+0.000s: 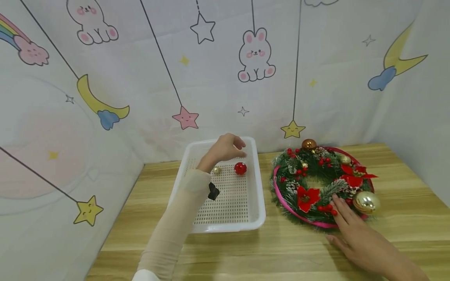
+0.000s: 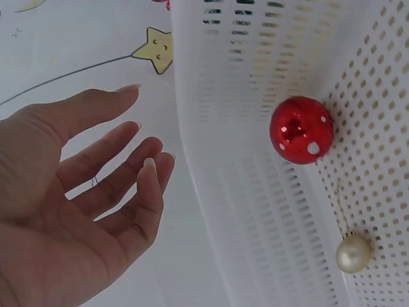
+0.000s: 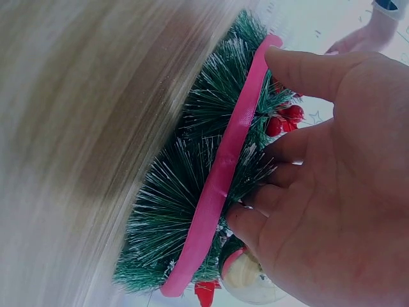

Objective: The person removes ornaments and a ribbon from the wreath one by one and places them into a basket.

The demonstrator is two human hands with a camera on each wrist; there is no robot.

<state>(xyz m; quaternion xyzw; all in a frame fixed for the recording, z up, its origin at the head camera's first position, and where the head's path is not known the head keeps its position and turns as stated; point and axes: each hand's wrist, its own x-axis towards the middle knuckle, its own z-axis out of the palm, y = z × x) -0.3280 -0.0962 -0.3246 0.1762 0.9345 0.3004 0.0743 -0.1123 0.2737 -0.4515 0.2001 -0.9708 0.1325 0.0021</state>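
Observation:
My left hand (image 1: 225,148) hovers above the back part of a white plastic basket (image 1: 259,203), fingers relaxed and slightly bent, with nothing between them. Below it inside the basket are a red ball ornament (image 2: 301,130) with white dots and a small pale gold ball ornament (image 2: 353,253). On the right, a Christmas wreath (image 1: 328,191) lies on the table, dressed with red flowers, berries and gold balls. My right hand (image 1: 362,240) touches its front right edge with extended fingers. A pink ribbon (image 3: 217,179) runs round the wreath's side beneath that hand.
A small black object (image 1: 213,192) shows beside the left forearm, over the basket. The wooden table (image 1: 246,253) meets a white cloth backdrop (image 1: 218,86) printed with rabbits, stars and moons. A large gold ball (image 1: 366,202) sticks out from the wreath near the right hand.

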